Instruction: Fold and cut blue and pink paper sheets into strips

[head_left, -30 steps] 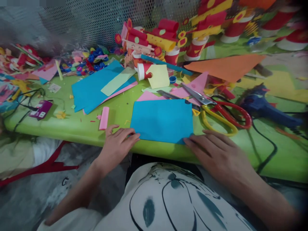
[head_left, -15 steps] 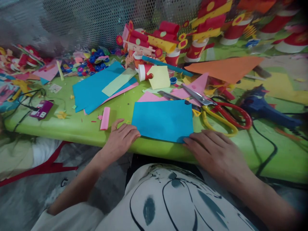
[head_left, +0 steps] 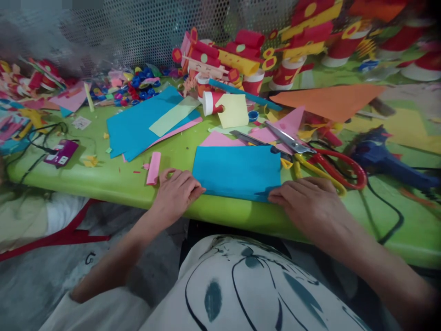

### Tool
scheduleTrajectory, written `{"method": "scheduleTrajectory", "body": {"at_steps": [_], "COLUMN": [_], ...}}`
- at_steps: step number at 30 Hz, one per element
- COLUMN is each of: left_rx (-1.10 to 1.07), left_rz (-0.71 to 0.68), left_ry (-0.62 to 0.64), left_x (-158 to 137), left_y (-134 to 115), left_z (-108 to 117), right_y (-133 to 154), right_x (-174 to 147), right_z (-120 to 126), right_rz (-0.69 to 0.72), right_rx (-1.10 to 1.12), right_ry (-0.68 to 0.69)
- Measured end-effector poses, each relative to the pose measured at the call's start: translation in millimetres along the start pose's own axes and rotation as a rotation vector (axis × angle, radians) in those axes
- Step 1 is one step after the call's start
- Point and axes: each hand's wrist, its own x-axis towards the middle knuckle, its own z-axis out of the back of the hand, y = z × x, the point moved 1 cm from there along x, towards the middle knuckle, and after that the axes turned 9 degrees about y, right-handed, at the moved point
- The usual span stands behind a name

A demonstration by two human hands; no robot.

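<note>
A blue sheet of paper lies at the front edge of the green table, and its near edge looks turned up into a narrow fold or roll. My left hand is closed on the near left corner, fingers bent. At the near right corner, my right hand pinches the same edge. A small pink paper roll lies just left of my left hand. Beyond my right hand are large scissors with one red and one yellow handle. A utility knife rests partly behind the blue sheet.
A blue glue gun with a black cable lies on the right. More blue sheets and a pale green strip are at left centre. A paper cup lies tipped over. Paper-cup crafts line the back. A purple box sits left.
The near edge of the blue sheet has been turned up a little, and my fingers have curled in tighter at both corners. The view has shifted slightly.
</note>
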Motion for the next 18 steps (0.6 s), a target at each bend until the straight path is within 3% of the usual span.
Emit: {"method": "scheduleTrajectory", "body": {"at_steps": [5,9,13,18], "left_rx": [-0.021,-0.069,-0.126,-0.224], "left_rz": [0.065,0.101,0.153,0.174], "left_ry": [-0.053,-0.072,-0.026,0.076], "left_x": [-2.3,-3.6,-3.6,-3.3], "left_y": [0.8,3.6,5.6,6.5], "left_z": [-2.7,-1.4,1.9,14.2], "right_y": [1.2,-0.4,-2.3,0.4], "right_x": [0.5,2.6,2.3,0.4], "right_z": [-3.7,-4.1,-4.9,-6.8], "right_rz": [-0.043,0.007,0.05,0.004], "right_rx": [-0.012,-0.034,-0.066,-0.038], "right_ry": [-0.029,-0.056,-0.065,-0.06]}}
